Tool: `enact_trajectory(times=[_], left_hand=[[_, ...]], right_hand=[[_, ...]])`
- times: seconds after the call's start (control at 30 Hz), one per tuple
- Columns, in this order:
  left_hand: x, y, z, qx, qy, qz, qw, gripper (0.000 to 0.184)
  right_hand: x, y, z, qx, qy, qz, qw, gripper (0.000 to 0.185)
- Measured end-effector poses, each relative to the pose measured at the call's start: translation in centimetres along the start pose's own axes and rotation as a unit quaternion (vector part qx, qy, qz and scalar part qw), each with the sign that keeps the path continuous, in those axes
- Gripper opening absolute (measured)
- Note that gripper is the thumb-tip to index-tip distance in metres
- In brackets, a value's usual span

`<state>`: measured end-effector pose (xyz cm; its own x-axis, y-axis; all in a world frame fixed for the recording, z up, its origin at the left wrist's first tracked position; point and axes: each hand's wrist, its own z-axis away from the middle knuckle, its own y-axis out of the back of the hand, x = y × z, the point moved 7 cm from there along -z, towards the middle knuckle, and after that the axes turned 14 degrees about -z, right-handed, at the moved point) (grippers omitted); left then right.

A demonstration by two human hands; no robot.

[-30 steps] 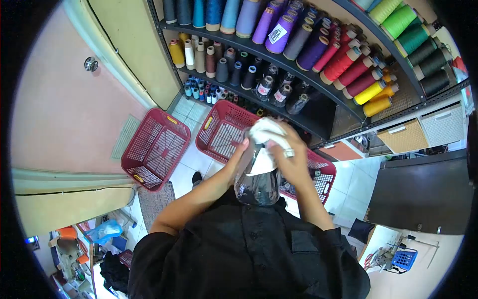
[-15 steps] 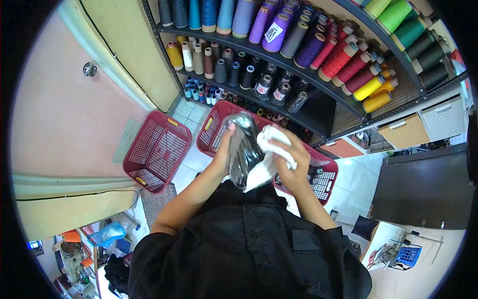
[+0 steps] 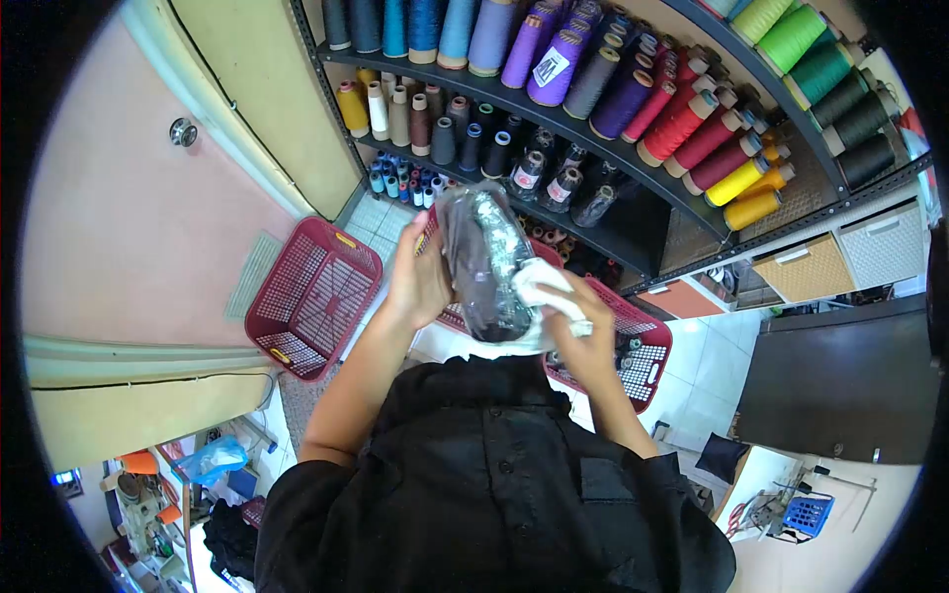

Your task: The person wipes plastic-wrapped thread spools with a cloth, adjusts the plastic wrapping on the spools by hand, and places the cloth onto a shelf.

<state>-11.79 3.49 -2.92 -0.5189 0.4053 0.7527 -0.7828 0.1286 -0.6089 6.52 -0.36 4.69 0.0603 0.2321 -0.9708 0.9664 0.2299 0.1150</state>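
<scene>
A dark thread cone in clear plastic wrap [image 3: 484, 262] is held up in front of my chest, its shiny film catching the light. My left hand [image 3: 419, 272] grips it along the left side, thumb up near the top. In my right hand [image 3: 583, 331] is a bunched white cloth [image 3: 539, 287], which touches the lower right side of the wrapped cone. Part of the cloth hangs below the cone. The fingers of my left hand are partly hidden behind the wrap.
Ahead stands a dark shelf rack [image 3: 474, 81] filled with coloured thread cones, some plastic-wrapped. One red plastic basket [image 3: 311, 296] rests on the floor at left; another red basket [image 3: 647, 341] below my hands holds some spools. A pink door [image 3: 119, 217] is at far left.
The wrapped cone has turned so its broad side faces me and sits slightly higher. My left hand has shifted left with it, while the cloth has moved down along its right side.
</scene>
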Motion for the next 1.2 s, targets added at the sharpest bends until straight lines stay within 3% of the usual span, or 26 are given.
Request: enact_trajectory(times=[0.1,0.17,0.2,0.27,0.4,0.5,0.53,0.6,0.63,0.67,0.73,0.87,0.93,1.0,1.1,1.2], left_hand=[[0.5,-1.6,1.7,-0.063,-0.005,0.032,0.997,0.096],[-1.8,-1.6,2.4,0.033,0.042,0.004,0.999,0.096],[-3.7,-1.0,1.4,0.005,-0.027,-0.006,1.000,0.094],[-5.4,-2.5,1.0,-0.026,-0.003,0.071,0.997,0.079],[-6.9,-3.5,0.5,-0.008,-0.004,0.128,0.992,0.062],[-5.6,-3.5,0.1,-0.014,-0.038,0.126,0.991,0.064],[-5.8,-2.8,-0.1,0.001,0.000,0.143,0.990,0.073],[-4.2,-1.6,0.0,0.041,-0.025,0.087,0.995,0.073],[-4.1,-1.2,-0.3,0.009,-0.026,0.136,0.990,0.073],[-3.8,-0.4,-0.1,0.059,-0.019,0.128,0.990,0.072],[-3.3,-0.3,-0.1,0.028,-0.041,0.144,0.988,0.071],[-4.2,-1.6,-0.3,-0.032,-0.040,0.077,0.996,0.068],[-4.4,-2.6,0.5,0.011,-0.022,0.040,0.999,0.068],[-5.5,-2.3,1.0,0.020,-0.027,0.055,0.998,0.066],[-4.0,-2.3,0.5,-0.040,-0.030,0.094,0.994,0.061],[-2.2,-1.5,0.6,0.017,-0.008,0.095,0.995,0.058]], right_hand=[[-2.7,2.8,0.6,0.116,-0.020,-0.141,0.983,0.030],[-3.9,4.3,1.0,0.170,0.022,-0.151,0.973,0.038],[-4.5,4.2,0.5,0.162,0.060,-0.167,0.971,0.034],[-4.1,3.8,-0.6,0.140,0.075,-0.118,0.980,0.032],[-2.8,0.2,-2.6,-0.003,0.105,0.073,0.992,0.034],[-2.9,-2.2,-1.3,-0.074,0.143,0.132,0.978,0.040],[-3.3,-2.9,-0.6,-0.115,0.158,0.146,0.970,0.040],[-3.9,-3.8,1.1,-0.158,0.167,0.178,0.957,0.041],[-3.5,-4.0,1.9,-0.177,0.184,0.189,0.948,0.043],[-3.8,-4.1,2.3,-0.190,0.198,0.178,0.945,0.044],[-4.3,-3.3,2.0,-0.181,0.212,0.134,0.951,0.042],[-7.2,-0.9,-1.6,-0.039,0.276,0.170,0.945,0.040],[-6.9,-1.4,-3.4,-0.027,0.250,0.206,0.946,0.042],[-4.5,-3.5,-3.3,-0.105,0.188,0.193,0.957,0.041],[-4.7,-5.0,-1.2,-0.139,0.217,0.223,0.940,0.041],[-5.0,-5.1,0.5,-0.156,0.197,0.222,0.942,0.045]])
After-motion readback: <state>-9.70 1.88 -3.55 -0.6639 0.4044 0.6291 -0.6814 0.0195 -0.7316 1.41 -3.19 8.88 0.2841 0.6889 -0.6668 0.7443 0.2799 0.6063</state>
